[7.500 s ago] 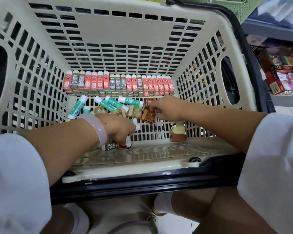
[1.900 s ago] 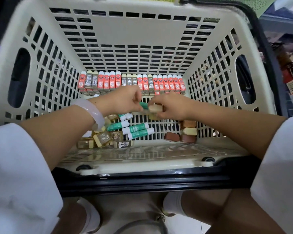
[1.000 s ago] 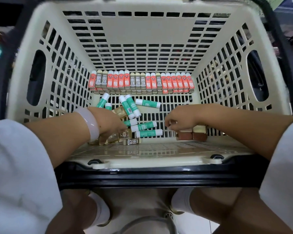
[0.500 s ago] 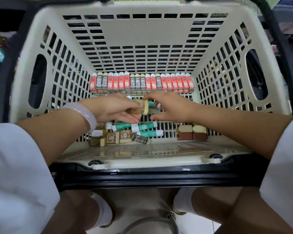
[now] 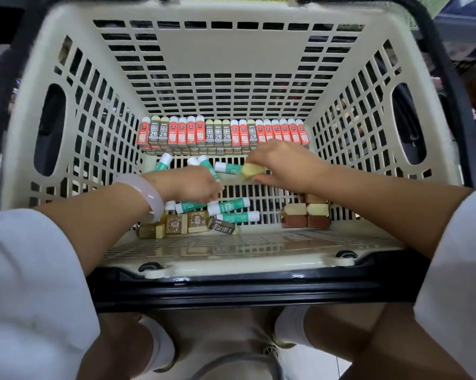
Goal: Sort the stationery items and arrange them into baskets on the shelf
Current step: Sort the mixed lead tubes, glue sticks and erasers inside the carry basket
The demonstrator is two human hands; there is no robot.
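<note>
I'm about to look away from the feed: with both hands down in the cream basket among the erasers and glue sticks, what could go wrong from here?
1. The right hand pinches a yellowish eraser close to the upright eraser row at the far wall; a careless reach may topple it.
2. The left hand rests among loose green glue sticks; they could roll into the small stack at the near right.

Pale tiled floor point(image 5: 311, 366); cluttered shelves point(image 5: 467, 31) at right.

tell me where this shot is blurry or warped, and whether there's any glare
Head view: wide-angle warp bows the cream slatted plastic basket walls outward; motion blur smears the left hand fingertips and the pale yellow block in the right hand; the row of red and grey erasers is sharp; mild sheen on the near rim.
</note>
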